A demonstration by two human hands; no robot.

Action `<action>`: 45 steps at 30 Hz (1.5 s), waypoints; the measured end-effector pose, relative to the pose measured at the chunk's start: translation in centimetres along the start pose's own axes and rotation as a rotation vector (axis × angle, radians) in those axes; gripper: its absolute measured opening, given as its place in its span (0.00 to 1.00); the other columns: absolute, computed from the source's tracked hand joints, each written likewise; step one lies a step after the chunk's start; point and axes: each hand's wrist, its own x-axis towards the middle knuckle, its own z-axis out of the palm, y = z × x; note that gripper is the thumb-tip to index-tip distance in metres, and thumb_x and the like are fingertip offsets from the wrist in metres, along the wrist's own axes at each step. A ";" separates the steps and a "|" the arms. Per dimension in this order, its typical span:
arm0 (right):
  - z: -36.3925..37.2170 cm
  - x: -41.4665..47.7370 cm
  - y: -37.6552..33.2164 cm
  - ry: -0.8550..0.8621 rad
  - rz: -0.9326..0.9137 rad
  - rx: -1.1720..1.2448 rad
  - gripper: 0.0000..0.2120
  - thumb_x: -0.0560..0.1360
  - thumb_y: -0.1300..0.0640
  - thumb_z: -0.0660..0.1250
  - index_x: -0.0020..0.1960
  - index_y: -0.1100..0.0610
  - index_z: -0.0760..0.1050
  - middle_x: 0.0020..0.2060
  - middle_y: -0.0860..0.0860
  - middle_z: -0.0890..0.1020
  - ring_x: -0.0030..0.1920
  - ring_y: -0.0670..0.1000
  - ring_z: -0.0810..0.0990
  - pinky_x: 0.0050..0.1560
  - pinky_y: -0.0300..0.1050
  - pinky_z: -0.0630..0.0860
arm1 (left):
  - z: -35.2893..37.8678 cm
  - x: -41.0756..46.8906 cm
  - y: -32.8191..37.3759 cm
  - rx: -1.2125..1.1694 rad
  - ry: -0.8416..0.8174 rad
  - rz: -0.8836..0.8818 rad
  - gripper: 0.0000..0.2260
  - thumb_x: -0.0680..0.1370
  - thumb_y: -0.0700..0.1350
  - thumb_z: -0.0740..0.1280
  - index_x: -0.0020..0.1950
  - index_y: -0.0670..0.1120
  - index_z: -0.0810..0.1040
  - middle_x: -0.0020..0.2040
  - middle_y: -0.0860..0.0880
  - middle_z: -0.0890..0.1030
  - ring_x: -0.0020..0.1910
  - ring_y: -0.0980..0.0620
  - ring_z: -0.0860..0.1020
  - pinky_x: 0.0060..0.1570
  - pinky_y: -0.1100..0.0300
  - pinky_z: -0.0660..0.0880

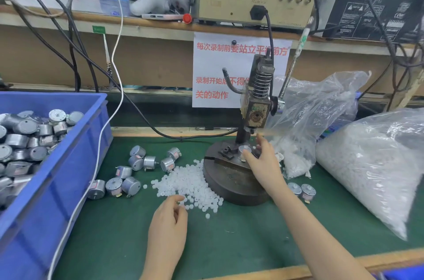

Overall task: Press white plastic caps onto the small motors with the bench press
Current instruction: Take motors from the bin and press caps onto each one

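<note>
A dark bench press [257,105] stands on a round metal base [231,178] at the middle of the green mat. My right hand [263,162] grips a small silver motor [244,150] seated on the base under the ram. A heap of white plastic caps [185,181] lies left of the base. My left hand [169,222] sits at the near edge of that heap, fingertips curled together over the caps; whether a cap is pinched I cannot make out. Several loose motors [137,165] lie on the mat to the left.
A blue bin [68,165] full of motors fills the left side. Two clear bags of white caps [367,165] sit at the right. Two motors [302,190] lie right of the base. A white cable [101,133] and black cables cross the mat; shelf with equipment behind.
</note>
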 end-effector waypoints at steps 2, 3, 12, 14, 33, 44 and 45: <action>-1.1 0.2 -0.3 0.060 0.048 0.201 0.30 0.75 0.65 0.60 0.74 0.55 0.57 0.69 0.50 0.67 0.58 0.35 0.72 0.54 0.30 0.69 | 0.1 0.1 0.0 0.007 0.006 0.007 0.08 0.77 0.39 0.60 0.52 0.49 0.75 0.39 0.54 0.76 0.41 0.48 0.76 0.42 0.57 0.69; -1.6 0.5 -0.5 0.094 0.057 0.307 0.30 0.74 0.69 0.57 0.74 0.55 0.57 0.69 0.49 0.67 0.53 0.30 0.72 0.47 0.25 0.70 | 0.0 0.1 0.1 0.016 0.007 0.013 0.08 0.77 0.39 0.60 0.52 0.49 0.75 0.39 0.54 0.76 0.41 0.48 0.76 0.42 0.57 0.69; -7.0 6.3 -7.6 0.128 0.007 0.415 0.24 0.74 0.72 0.54 0.69 0.62 0.63 0.67 0.55 0.70 0.60 0.53 0.74 0.50 0.41 0.75 | 0.1 0.4 0.0 0.139 -0.057 0.125 0.05 0.75 0.37 0.65 0.45 0.47 0.78 0.37 0.56 0.72 0.40 0.52 0.70 0.37 0.67 0.63; -7.9 7.6 -9.8 0.169 0.005 0.413 0.15 0.75 0.69 0.55 0.61 0.60 0.67 0.58 0.56 0.75 0.50 0.50 0.77 0.41 0.34 0.74 | 0.2 0.4 -0.1 0.180 -0.088 0.145 0.05 0.74 0.39 0.67 0.47 0.48 0.78 0.39 0.55 0.72 0.43 0.52 0.70 0.39 0.69 0.64; -5.5 0.7 -4.8 0.395 -0.118 0.410 0.14 0.77 0.63 0.58 0.62 0.55 0.69 0.56 0.49 0.76 0.53 0.40 0.74 0.51 0.22 0.66 | 0.7 0.5 -0.8 0.390 0.014 0.176 0.14 0.75 0.45 0.67 0.60 0.47 0.77 0.52 0.49 0.72 0.50 0.51 0.67 0.55 0.60 0.64; 1.0 0.4 0.5 -0.012 -0.103 -0.324 0.24 0.76 0.51 0.65 0.68 0.61 0.68 0.67 0.58 0.68 0.67 0.58 0.65 0.67 0.48 0.60 | 0.4 0.3 -0.4 0.329 0.146 0.039 0.08 0.75 0.43 0.67 0.52 0.42 0.79 0.48 0.45 0.73 0.49 0.47 0.68 0.50 0.56 0.67; 1.1 0.5 0.5 -0.010 -0.120 -0.360 0.22 0.76 0.51 0.65 0.66 0.60 0.69 0.66 0.58 0.68 0.66 0.59 0.65 0.65 0.48 0.60 | 0.4 0.4 -0.4 0.332 0.140 0.042 0.08 0.75 0.43 0.67 0.52 0.42 0.80 0.47 0.45 0.73 0.49 0.47 0.68 0.50 0.55 0.67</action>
